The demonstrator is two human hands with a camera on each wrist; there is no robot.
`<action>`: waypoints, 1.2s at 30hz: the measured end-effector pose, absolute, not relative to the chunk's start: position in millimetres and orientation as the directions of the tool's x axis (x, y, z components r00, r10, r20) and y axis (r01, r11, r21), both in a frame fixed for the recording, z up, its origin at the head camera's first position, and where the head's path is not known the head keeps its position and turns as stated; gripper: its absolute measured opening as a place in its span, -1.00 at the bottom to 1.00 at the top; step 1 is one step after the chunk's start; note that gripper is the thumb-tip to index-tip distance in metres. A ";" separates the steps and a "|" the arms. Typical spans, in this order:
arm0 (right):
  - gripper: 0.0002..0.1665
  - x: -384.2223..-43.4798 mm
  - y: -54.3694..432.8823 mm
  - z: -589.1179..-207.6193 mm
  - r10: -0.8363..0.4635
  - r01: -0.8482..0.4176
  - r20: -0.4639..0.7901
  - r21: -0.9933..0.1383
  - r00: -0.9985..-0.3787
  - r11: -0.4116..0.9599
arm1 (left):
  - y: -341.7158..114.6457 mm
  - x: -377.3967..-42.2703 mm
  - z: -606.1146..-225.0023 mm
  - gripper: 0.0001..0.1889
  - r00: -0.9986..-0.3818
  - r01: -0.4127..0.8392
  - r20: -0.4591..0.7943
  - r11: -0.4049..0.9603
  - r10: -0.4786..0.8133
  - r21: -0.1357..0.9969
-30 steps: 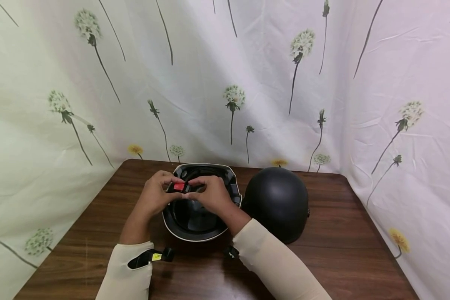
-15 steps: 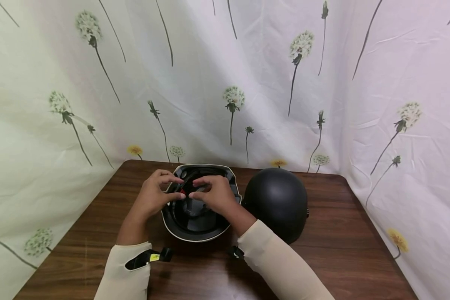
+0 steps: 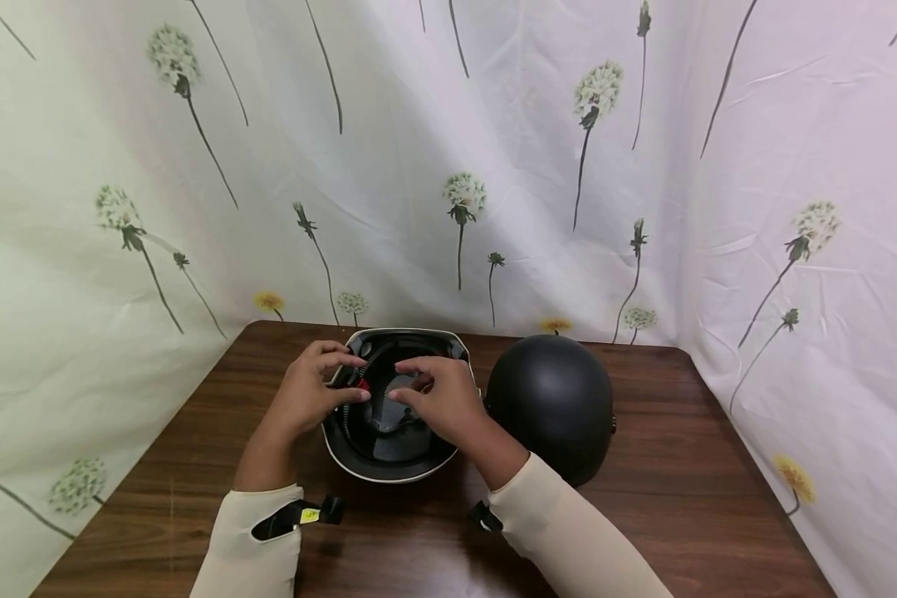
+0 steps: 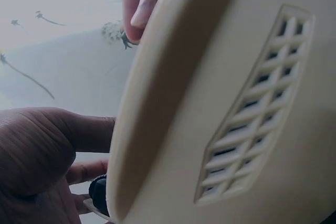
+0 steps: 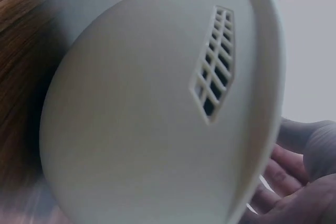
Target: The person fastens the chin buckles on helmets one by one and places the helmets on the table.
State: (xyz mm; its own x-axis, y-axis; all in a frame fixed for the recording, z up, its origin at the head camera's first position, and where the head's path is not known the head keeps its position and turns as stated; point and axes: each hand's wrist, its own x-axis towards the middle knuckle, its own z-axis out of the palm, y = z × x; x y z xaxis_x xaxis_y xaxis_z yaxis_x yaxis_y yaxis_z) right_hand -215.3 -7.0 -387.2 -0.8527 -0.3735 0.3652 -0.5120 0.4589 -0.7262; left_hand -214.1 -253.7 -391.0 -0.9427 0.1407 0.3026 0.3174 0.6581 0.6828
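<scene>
L hand (image 3: 310, 389) & R hand (image 3: 447, 397) are over the upturned cream helmet (image 3: 407, 448) on the counter (image 3: 688, 465), fingers apart, released. Red piece (image 3: 363, 384) is nr L hand's thumb (can't tell if touching); black helmet (image 3: 549, 407) sits just to the R.

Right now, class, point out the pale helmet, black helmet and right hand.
Pale helmet (image 5: 136, 108), right wrist view: side of outer shell.
Black helmet (image 3: 550, 409), head view: top of domed shell.
Right hand (image 3: 447, 399), head view: back of hand.
</scene>
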 end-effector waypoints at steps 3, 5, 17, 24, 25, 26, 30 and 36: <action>-0.54 -209.8 -2.1 -386.0 -0.380 -0.564 0.421 -0.679 -0.824 0.470 | -255.0 -213.1 -391.1 -0.58 -0.937 0.328 0.319 0.668 0.141 0.668; -0.53 -206.9 1.2 -385.8 -0.379 -0.594 0.457 -0.646 -0.804 0.480 | -256.9 -211.6 -390.3 -0.58 -0.934 0.331 0.328 0.677 0.138 0.657; -0.49 -205.0 25.7 -395.4 -0.325 -0.629 0.547 -0.580 -0.772 0.517 | -263.3 -207.9 -403.4 -0.53 -0.918 0.358 0.378 0.652 0.117 0.668; -0.41 -204.2 34.3 -409.3 -0.310 -0.580 0.494 -0.627 -0.812 0.521 | -259.6 -212.2 -427.8 -0.55 -0.869 0.394 0.492 0.664 0.045 0.635; -0.40 -204.4 34.7 -411.2 -0.310 -0.572 0.484 -0.636 -0.818 0.517 | -259.3 -212.2 -430.6 -0.54 -0.861 0.403 0.507 0.665 0.042 0.629; -0.39 -204.8 35.1 -413.1 -0.309 -0.563 0.472 -0.646 -0.825 0.515 | -259.0 -212.3 -433.2 -0.54 -0.855 0.408 0.518 0.665 0.038 0.626; -0.36 -206.8 36.0 -418.7 -0.296 -0.529 0.439 -0.679 -0.848 0.509 | -258.7 -212.7 -441.3 -0.54 -0.838 0.423 0.545 0.669 0.033 0.610; -0.31 -207.1 36.7 -420.5 -0.301 -0.516 0.419 -0.704 -0.857 0.489 | -262.3 -215.4 -451.6 -0.56 -0.820 0.441 0.571 0.686 0.046 0.579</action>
State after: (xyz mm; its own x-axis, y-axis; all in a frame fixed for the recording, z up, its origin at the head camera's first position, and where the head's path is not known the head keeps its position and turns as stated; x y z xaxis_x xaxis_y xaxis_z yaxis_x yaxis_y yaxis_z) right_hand -207.1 36.7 -420.5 -0.8566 -0.3005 0.4194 -0.5159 0.4887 -0.7036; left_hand -215.4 -262.3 -451.6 -0.8200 0.0460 0.5705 0.4410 0.6862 0.5785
